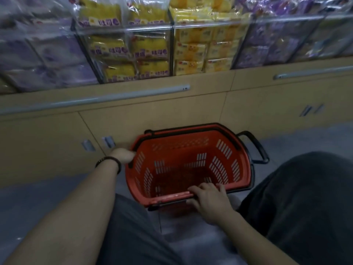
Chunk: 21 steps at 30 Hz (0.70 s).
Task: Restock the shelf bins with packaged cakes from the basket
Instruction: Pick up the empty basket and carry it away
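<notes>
- Red basket [181, 146] stood on the grey floor [38, 197], directly below the head camera and between the person's knees; its slotted bottom was in full view.
- Black carry handles [256, 148] lay folded down along the basket's rim; one loop stuck out at the basket's right end.
- Right hand [209, 199] gripped the basket's near rim: fingers curled over the edge into the basket, thumb on the outside by the black handle.
- Left hand [123, 155] held the basket's left end at the rim; fingertips were partly hidden by the rim and motion blur, but the hand was closed around the edge. A dark beaded bracelet [109, 161] sat on that wrist.
- Beyond the basket stood a tan cabinet [152, 109], touching or nearly touching the basket's far side; cannot tell which.
- Above the cabinet, farther from the basket, clear shelf bins [149, 29] held stacked yellow packaged cakes [149, 46].
- Purple packages [57, 54] filled the bins to both sides of the yellow ones.
- Dark trousers [305, 197] framed the basket on its near side.
</notes>
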Motion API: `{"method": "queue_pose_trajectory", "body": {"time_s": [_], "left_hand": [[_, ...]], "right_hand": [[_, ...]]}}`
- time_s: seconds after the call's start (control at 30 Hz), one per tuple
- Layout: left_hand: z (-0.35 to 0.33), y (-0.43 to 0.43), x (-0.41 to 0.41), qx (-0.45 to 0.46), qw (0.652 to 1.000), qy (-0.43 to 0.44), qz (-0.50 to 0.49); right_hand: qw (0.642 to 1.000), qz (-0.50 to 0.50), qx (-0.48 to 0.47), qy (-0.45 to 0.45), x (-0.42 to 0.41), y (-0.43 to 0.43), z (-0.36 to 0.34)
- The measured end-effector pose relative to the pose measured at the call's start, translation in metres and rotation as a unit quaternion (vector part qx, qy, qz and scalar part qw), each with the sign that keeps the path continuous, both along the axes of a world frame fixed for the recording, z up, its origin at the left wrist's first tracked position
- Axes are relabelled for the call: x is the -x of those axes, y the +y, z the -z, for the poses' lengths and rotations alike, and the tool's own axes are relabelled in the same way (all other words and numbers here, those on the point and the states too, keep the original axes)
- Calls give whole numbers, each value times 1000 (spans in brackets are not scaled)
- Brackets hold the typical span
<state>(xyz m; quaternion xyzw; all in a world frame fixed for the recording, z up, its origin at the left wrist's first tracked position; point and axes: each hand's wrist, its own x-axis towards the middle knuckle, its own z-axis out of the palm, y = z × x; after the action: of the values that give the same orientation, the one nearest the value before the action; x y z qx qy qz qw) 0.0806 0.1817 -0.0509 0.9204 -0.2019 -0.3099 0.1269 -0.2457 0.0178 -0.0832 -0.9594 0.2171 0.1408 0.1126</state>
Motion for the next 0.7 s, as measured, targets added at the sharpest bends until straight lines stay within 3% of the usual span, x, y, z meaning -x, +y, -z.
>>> {"method": "queue_pose_trajectory", "body": {"time_s": [0.3,0.33,0.4,0.47,0.53,0.6,0.63,0.7], "left_hand": [[-5,-75,46,55,996,8,71],[-6,-83,51,57,995,0,83],[-6,-101,59,63,993,-6,100],[-4,-123,65,70,992,9,103],[5,-148,64,60,992,26,103],[39,-179,47,70,993,14,95],[57,-197,40,71,993,3,89],[65,-232,52,67,993,-22,93]], "right_hand": [[983,163,-48,70,30,-20,-19],[976,205,-66,33,28,-15,-23],[937,305,-94,-143,33,-1,-29],[823,470,-134,-290,44,5,-31],[646,647,-249,-320,51,-12,-32],[470,758,-340,-298,58,-43,-29],[412,785,-356,-295,63,-60,-27],[350,809,-351,-315,73,-91,-12]]}}
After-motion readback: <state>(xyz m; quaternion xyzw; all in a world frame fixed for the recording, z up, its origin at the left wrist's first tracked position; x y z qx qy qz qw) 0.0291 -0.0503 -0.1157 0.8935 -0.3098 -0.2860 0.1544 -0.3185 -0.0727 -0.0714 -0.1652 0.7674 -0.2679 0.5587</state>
